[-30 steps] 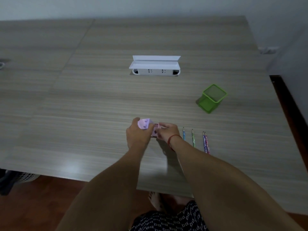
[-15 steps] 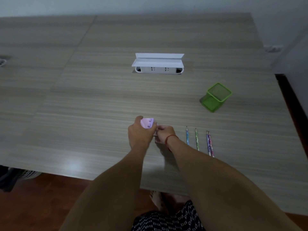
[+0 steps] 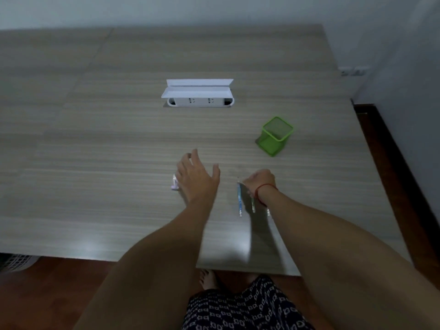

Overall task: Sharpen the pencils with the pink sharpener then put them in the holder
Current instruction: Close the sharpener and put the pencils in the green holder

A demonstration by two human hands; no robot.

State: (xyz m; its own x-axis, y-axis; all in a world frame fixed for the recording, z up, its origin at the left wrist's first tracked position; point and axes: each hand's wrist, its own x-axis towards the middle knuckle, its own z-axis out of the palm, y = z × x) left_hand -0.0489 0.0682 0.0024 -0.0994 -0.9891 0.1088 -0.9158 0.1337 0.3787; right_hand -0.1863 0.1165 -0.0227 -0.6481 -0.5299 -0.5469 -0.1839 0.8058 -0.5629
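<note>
You're holding L hand (image 3: 197,177) fingers apart, pink sharpener (image 3: 175,183) peeking just left; R hand (image 3: 259,182) fingers curling over pencils (image 3: 239,198), grip unclear.

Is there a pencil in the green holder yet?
No, nothing sticks out of the green holder; the pencils lie flat on the table by the right hand.

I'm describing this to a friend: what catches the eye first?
The bright green holder stands right of centre on the wooden table. Nearer, the left hand spreads open over the pink sharpener, while the right hand curls over the row of pencils.
</note>
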